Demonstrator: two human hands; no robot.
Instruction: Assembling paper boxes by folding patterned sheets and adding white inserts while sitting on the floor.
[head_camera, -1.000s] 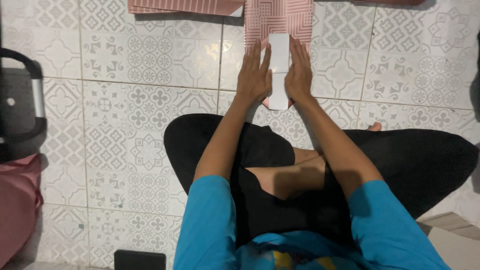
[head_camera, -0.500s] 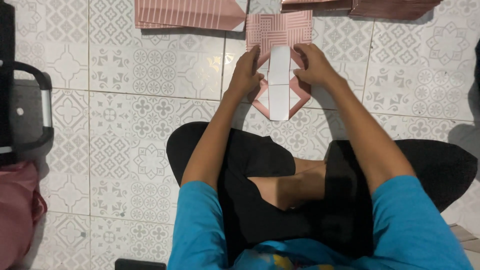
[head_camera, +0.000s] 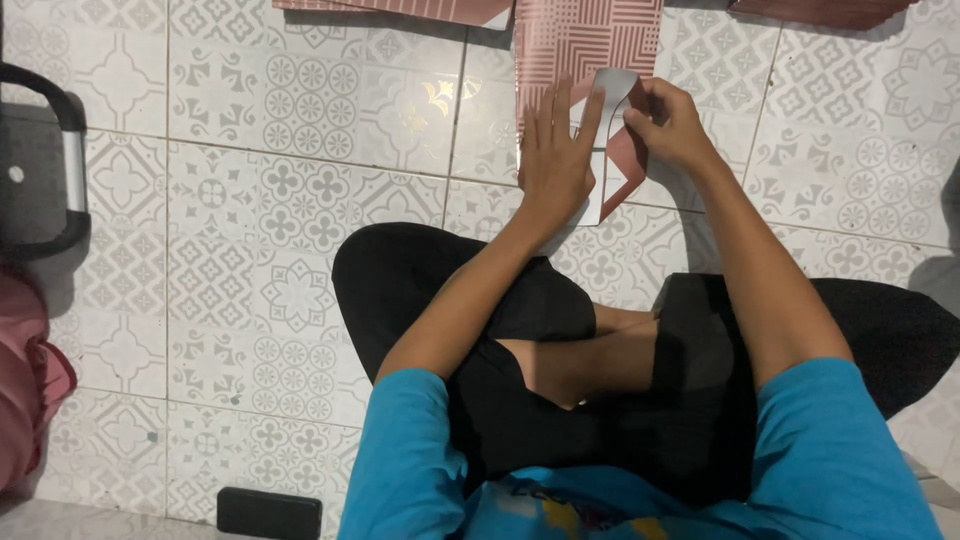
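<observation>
The folded paper (head_camera: 590, 60) is pink with a white geometric line pattern on its face and plain white on its underside. The floor (head_camera: 250, 200) is white tile with grey floral and lattice motifs. The sleeves (head_camera: 410, 460) are bright blue, the trousers (head_camera: 440, 270) black.

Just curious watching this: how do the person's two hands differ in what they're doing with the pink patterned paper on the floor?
The left hand lies flat, fingers stretched out, pressing the pink patterned paper down against the tiled floor. The right hand is curled instead, its fingers pinching a white flap of the paper that curves up. So the left hand rests palm down, while the right hand has a grip on an edge. Both touch the same sheet.
</observation>
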